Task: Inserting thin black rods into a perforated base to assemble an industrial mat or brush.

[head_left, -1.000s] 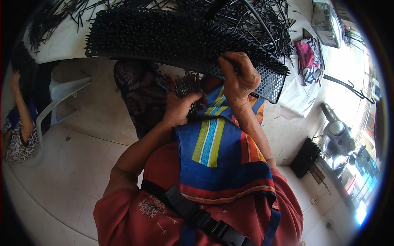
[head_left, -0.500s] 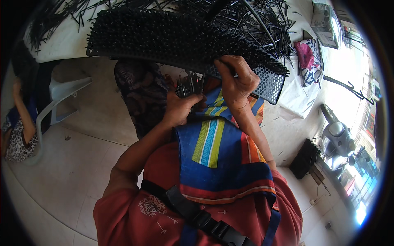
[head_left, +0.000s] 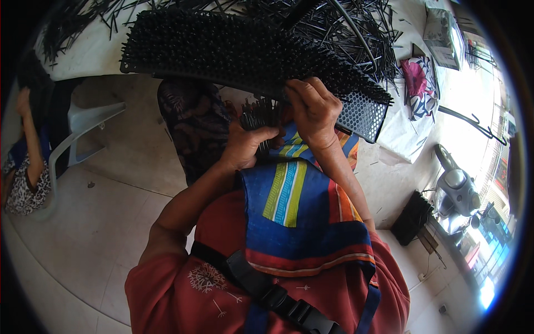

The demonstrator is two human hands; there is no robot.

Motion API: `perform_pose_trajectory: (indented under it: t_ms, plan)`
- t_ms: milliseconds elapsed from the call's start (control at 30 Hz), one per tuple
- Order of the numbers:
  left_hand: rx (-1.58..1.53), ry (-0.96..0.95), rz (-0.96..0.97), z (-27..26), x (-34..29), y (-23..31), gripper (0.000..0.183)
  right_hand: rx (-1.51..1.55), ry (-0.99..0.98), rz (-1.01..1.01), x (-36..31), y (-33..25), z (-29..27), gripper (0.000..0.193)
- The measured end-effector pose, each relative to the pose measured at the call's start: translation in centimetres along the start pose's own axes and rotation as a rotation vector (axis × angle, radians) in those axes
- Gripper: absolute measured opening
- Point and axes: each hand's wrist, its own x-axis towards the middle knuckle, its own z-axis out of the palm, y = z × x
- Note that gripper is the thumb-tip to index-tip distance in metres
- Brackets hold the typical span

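Board point(head_left: 361, 114), black w/ holes, lay at the near edge of the table point(head_left: 80, 64), mostly packed w/ black pegs point(head_left: 222, 47); part of its right end was bare. Looked stiff, prob. not v. heavy, best taken by the rim. Sticks point(head_left: 260, 113) were thin, prob. light & a bit slick; best gripped mid-length. L hand point(head_left: 245, 145) was wrapped round that bunch, tips up. R hand point(head_left: 316, 111) was at board's near edge, fingertips narrow; can't tell if they pinched anything. Loose pile point(head_left: 356, 42) lay beyond.
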Motion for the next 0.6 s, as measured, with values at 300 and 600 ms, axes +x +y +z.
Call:
perform_pose_trajectory:
  t_ms: [300,600]
  plan:
    - [-0.008,-0.128,-0.032,0.5,-0.1,0.0,0.022,0.766,-0.385,0.676,-2.3,0.1,-1.8,0.013]
    - [0.031,0.143,-0.109,0.3,0.3,-0.3,0.018,0.519,0.228,0.416,-1.3,0.7,-1.5,0.011]
